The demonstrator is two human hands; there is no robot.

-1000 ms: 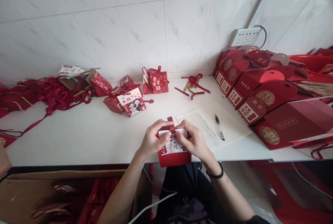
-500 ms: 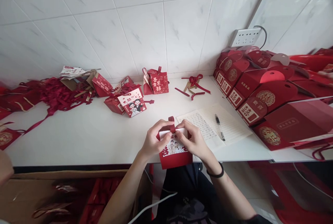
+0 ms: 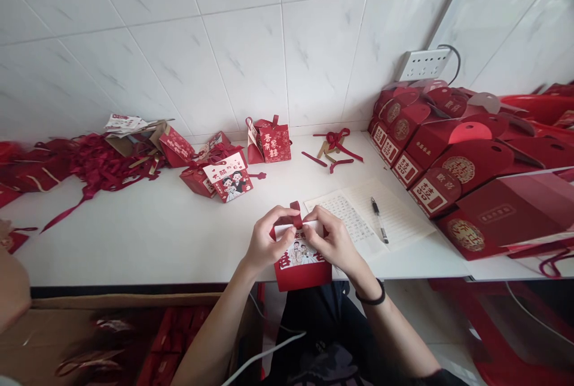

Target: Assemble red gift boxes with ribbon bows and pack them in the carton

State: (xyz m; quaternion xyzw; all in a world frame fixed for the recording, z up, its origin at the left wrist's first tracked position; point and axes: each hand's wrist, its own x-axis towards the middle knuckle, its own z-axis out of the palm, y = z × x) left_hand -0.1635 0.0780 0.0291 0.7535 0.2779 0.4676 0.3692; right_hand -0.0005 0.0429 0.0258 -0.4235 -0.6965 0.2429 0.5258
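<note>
Between my hands, at the table's front edge, is a red gift box point(image 3: 305, 277) with a white card on its face showing a cartoon couple. A dark red ribbon loop point(image 3: 295, 210) stands up at its top. My left hand point(image 3: 270, 236) grips the box's top left by the ribbon, thumb in front and fingers behind. My right hand point(image 3: 330, 238) pinches the top right in the same way, thumb near the ribbon's base. The fingertips behind the box are partly hidden.
Several large red boxes point(image 3: 466, 171) are stacked at right beside a notebook point(image 3: 359, 218) and pen point(image 3: 379, 218). Small boxes point(image 3: 269, 142), cut ribbons point(image 3: 336, 144) and a ribbon heap point(image 3: 103, 162) lie along the wall. A carton point(image 3: 134, 301) and another person's arm point(image 3: 11, 284) are at left.
My hands and the box stay almost still. At the far left, the other person's arm has moved further into view, by a red box and the ribbon tail.
</note>
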